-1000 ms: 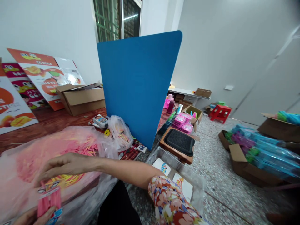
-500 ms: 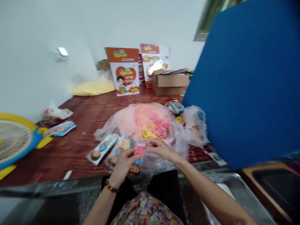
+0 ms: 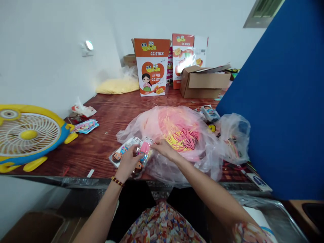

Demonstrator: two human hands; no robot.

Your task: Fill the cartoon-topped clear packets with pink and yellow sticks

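My left hand (image 3: 128, 161) is closed round a small printed packet (image 3: 144, 151) with pink sticks poking out of its top. My right hand (image 3: 162, 148) pinches the packet's top edge from the right. Both hands meet at the near edge of a big clear plastic bag (image 3: 174, 130) full of loose pink and yellow sticks. Filled cartoon-printed packets (image 3: 118, 154) lie flat on the table just left of my left hand.
A dark wooden table (image 3: 106, 118) carries a yellow-blue fan (image 3: 27, 135) at the left, printed CC Stick boxes (image 3: 152, 65), a brown carton (image 3: 205, 81) at the back, and a small clear bag (image 3: 234, 136). A blue panel (image 3: 286, 101) stands at the right.
The view swung left from the room to the tabletop. My hands came together at the bag's near edge; my right hand left the bag's top and now pinches the packet.
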